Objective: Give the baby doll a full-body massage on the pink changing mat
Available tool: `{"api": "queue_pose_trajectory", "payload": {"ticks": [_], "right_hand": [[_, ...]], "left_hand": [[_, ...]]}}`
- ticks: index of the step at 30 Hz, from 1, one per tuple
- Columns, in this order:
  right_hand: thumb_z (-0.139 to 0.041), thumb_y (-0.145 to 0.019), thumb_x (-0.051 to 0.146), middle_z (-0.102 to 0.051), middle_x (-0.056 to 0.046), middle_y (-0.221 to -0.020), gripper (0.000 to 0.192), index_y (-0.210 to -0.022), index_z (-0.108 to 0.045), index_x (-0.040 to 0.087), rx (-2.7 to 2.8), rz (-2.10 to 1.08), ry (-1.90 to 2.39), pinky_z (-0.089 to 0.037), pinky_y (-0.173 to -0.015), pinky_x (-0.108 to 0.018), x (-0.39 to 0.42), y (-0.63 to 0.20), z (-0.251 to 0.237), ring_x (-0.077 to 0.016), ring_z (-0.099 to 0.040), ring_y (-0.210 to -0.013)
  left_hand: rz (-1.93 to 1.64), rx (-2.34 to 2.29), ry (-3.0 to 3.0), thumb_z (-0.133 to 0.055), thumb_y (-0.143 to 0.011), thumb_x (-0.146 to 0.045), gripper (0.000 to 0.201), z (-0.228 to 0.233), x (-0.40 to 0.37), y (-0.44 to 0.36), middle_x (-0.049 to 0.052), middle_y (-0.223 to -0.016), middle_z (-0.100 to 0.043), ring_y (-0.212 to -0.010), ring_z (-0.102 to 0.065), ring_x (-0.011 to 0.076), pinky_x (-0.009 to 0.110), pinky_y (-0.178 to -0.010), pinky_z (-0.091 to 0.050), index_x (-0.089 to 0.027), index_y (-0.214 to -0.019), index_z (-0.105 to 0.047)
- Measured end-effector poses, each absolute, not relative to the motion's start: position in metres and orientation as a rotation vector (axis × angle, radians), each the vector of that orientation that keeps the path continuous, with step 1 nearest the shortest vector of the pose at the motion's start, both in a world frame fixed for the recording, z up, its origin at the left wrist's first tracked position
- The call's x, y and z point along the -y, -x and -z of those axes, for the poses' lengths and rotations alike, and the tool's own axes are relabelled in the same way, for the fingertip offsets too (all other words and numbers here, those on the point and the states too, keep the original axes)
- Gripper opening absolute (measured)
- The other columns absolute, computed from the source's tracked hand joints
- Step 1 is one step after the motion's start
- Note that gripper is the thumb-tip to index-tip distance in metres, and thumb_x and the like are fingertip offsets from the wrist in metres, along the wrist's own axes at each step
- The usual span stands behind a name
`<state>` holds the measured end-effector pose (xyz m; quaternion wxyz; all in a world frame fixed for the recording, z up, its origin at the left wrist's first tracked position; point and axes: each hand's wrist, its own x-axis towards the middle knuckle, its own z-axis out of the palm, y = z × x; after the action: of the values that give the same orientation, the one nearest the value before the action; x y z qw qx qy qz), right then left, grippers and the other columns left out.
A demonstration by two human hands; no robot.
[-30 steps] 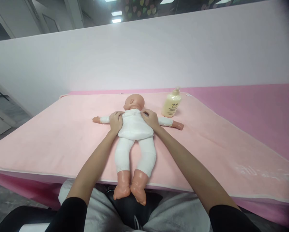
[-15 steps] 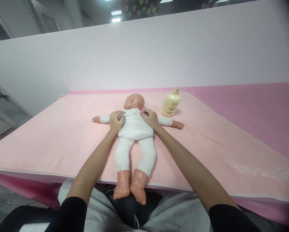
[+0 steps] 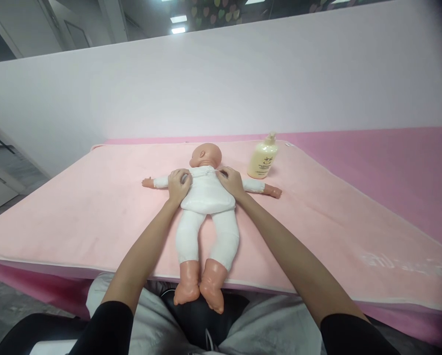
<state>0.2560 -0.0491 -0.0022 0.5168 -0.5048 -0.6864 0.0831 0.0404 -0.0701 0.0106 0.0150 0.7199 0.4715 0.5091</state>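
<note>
A baby doll in a white fabric body lies face down, its head turned to the left and its arms spread. My left hand rests at the doll's left-hand shoulder as I see it, fingers curled and thumb against the upper back. On the opposite shoulder lies my right hand, its fingers bent inward against the white fabric near the neck. Both hands grip the doll's upper body, though my palms hide part of the contact. The doll's feet reach past the near edge, over my lap.
A pale yellow pump bottle stands behind the doll's right-hand arm. Under everything is a light pink towel on a pink surface. A white wall panel rises along the back. My legs are against the near edge.
</note>
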Motion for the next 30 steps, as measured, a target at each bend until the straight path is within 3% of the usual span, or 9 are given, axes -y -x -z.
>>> {"api": "queue_pose_trajectory", "payload": {"ticks": [14, 21, 30], "right_hand": [[-0.05, -0.082, 0.034, -0.069, -0.006, -0.085, 0.022, -0.078, -0.066, 0.019, 1.646, -0.197, 1.226, -0.045, -0.076, -0.034, 0.0497, -0.2562, 0.0019, -0.0201, -0.06, -0.08], [-0.05, -0.082, 0.034, -0.069, -0.005, -0.085, 0.021, -0.078, -0.065, 0.019, 1.652, -0.184, 1.199, -0.044, -0.075, -0.033, 0.0494, -0.2566, 0.0024, -0.0197, -0.061, -0.08], [-0.051, -0.082, 0.034, -0.07, -0.005, -0.087, 0.022, -0.079, -0.066, 0.019, 1.649, -0.196, 1.209, -0.045, -0.077, -0.033, 0.0494, -0.2564, 0.0021, -0.02, -0.061, -0.081]], "left_hand": [[-1.639, -1.446, -2.124, -0.04, -0.092, -0.028, 0.017, -0.0084, 0.0695, -0.0393, 0.004, -0.096, -0.066, -0.094, -0.058, 0.0193, 0.034, -0.089, -0.043, -0.022, -0.088, -0.055], [-1.703, -1.354, -2.19, -0.049, -0.087, -0.024, 0.008, -0.0059, 0.0656, -0.0384, 0.003, -0.094, -0.066, -0.093, -0.058, 0.0201, 0.035, -0.089, -0.042, -0.021, -0.085, -0.056], [-1.707, -1.376, -2.123, -0.046, -0.09, -0.025, 0.013, -0.0056, 0.0651, -0.0393, 0.003, -0.091, -0.066, -0.089, -0.057, 0.0198, 0.036, -0.085, -0.043, -0.021, -0.085, -0.056]]}}
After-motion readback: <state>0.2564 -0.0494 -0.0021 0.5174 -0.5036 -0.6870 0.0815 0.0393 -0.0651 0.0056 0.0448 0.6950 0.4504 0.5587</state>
